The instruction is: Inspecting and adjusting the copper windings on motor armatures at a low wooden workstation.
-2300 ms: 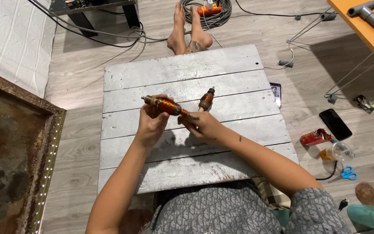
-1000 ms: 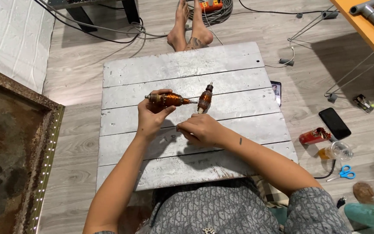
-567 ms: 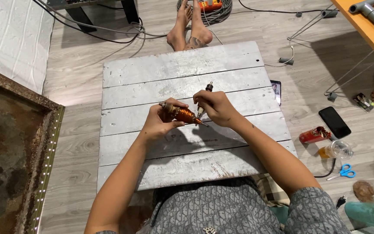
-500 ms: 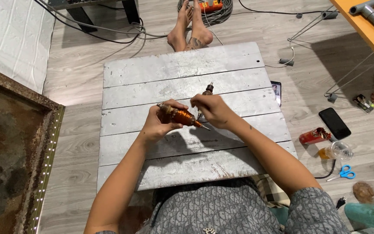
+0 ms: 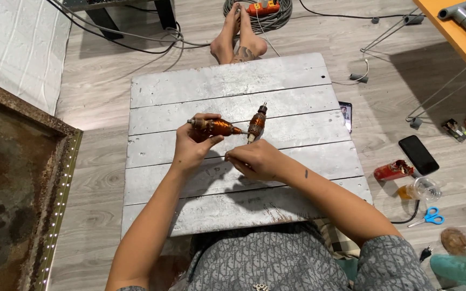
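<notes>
My left hand [image 5: 192, 148] holds a copper-wound motor armature [image 5: 215, 127] level above the grey plank table [image 5: 292, 81], its shaft pointing right. A second armature [image 5: 256, 123] lies on the planks just right of that shaft tip, tilted with its shaft toward the far side. My right hand [image 5: 254, 160] rests on the table below the two armatures, its fingers curled together near the first armature's shaft; whether it pinches something small is too fine to see.
Another person's bare feet [image 5: 238, 40] rest at the table's far edge, by a coiled cable [image 5: 260, 11]. On the floor to the right lie two phones [image 5: 418, 154] [image 5: 346, 114], a red can [image 5: 392, 171], a plastic cup [image 5: 420, 188] and blue scissors [image 5: 430, 216]. A rusty framed panel [image 5: 17, 188] stands left.
My right hand drew back from the lying armature toward me and came down on the table. My left hand lifted its armature slightly and levelled it.
</notes>
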